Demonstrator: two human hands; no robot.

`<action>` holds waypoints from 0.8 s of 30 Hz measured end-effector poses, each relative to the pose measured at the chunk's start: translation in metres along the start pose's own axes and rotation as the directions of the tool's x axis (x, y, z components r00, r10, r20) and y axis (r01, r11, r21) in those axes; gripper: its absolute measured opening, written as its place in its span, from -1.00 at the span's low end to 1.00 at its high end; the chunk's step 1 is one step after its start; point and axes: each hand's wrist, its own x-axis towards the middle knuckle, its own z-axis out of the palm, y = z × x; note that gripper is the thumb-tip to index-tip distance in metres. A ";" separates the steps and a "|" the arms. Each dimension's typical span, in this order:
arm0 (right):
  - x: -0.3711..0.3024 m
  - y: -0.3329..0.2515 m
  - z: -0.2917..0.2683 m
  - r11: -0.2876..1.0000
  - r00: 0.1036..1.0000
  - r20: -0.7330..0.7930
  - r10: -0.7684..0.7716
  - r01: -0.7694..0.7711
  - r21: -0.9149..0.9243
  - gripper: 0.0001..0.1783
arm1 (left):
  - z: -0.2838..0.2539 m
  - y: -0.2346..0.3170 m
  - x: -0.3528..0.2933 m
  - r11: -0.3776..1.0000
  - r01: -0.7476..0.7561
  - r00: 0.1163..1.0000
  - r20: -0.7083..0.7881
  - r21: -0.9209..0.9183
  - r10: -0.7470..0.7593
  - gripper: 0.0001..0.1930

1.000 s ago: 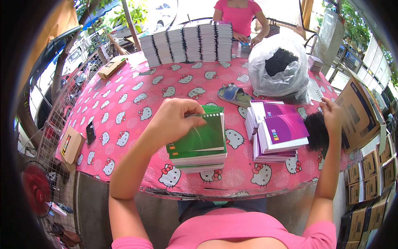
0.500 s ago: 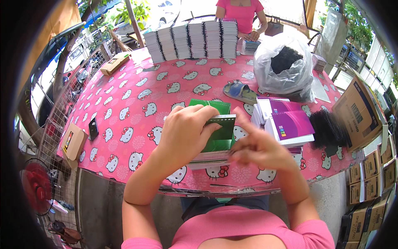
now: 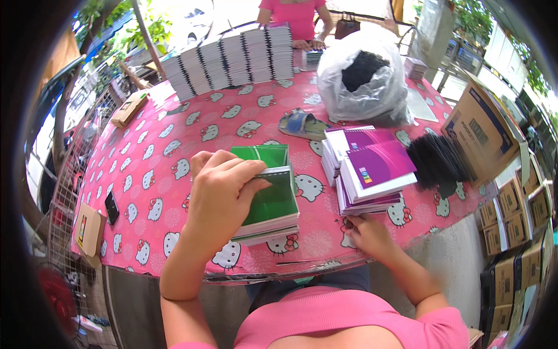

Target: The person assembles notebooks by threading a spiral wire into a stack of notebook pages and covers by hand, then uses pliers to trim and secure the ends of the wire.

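My left hand point(image 3: 224, 180) is closed on the punched edge of a green-covered notebook point(image 3: 273, 173), its thumb in front and fingers behind. That notebook is tilted up over a stack of green-covered notebooks point(image 3: 273, 206) on the table. My right hand point(image 3: 372, 237) is at the near side of a stack of purple-covered notebooks point(image 3: 381, 163), low by the tabletop. Its fingertips are bent together; whatever lies between them is too small or hidden to name. Black spiral binding coils point(image 3: 436, 163) lie in a bunch right of the purple stack.
Tall rows of spiral-bound books point(image 3: 232, 61) stand at the far side. A clear plastic bag point(image 3: 372, 107) of black coils, a slipper point(image 3: 302, 123) and a cardboard box point(image 3: 479, 128) are on the pink tablecloth point(image 3: 151, 174). A phone point(image 3: 111, 207) lies left. A person point(image 3: 295, 20) stands opposite.
My right hand has moved from beside the green stack to the near edge of the purple stack. My left hand keeps its grip on the green notebook. The whole view has shifted right.
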 end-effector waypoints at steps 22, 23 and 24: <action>0.062 0.044 0.011 0.993 0.964 -0.250 -0.092 0.069 -0.097 -0.80 | -0.003 -0.002 0.001 0.993 0.079 0.996 0.052 -0.084 -0.074 -0.76; 0.061 0.034 -0.001 0.992 0.980 -0.189 -0.057 0.034 -0.119 -0.76 | -0.002 -0.002 0.001 0.994 0.082 0.996 0.039 -0.075 -0.080 -0.75; 0.060 0.022 -0.017 0.989 0.991 -0.129 -0.020 0.001 -0.145 -0.71 | -0.003 0.001 0.000 0.989 0.101 0.995 0.032 -0.106 -0.098 -0.75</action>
